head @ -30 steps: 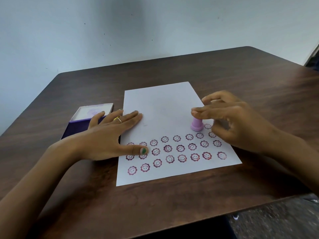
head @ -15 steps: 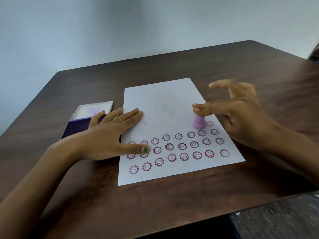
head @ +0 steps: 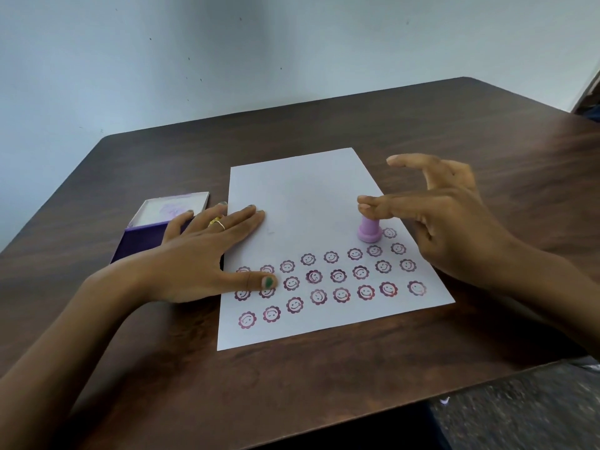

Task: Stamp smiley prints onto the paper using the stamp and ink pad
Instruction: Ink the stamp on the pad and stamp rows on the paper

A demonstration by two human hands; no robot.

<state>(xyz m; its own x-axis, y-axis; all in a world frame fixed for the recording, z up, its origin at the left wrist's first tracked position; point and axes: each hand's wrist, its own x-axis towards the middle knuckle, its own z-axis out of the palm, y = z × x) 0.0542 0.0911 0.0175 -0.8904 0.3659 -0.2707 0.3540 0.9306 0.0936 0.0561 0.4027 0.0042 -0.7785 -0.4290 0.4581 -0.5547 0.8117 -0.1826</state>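
A white sheet of paper [head: 302, 196] lies on the dark wooden table [head: 324, 384], its near half covered with several rows of purple smiley prints [head: 341, 276]. A small pink stamp [head: 369, 230] stands upright on the paper at the right end of the newest row. My right hand [head: 454, 219] presses two straight fingers down on the stamp's top, its other fingers spread and raised. My left hand [head: 201, 254] lies flat, fingers apart, on the paper's left edge. The purple ink pad box [head: 156, 228] sits left of the paper, partly under that hand.
A pale wall rises behind the table's far edge. The table's near edge runs across the lower right, with grey floor [head: 535, 414] beyond it. The far half of the paper is unprinted.
My right hand went from curling around the stamp to pressing on its top with flat fingers, the index finger lifting. The left hand stayed put. The camera view shifted slightly.
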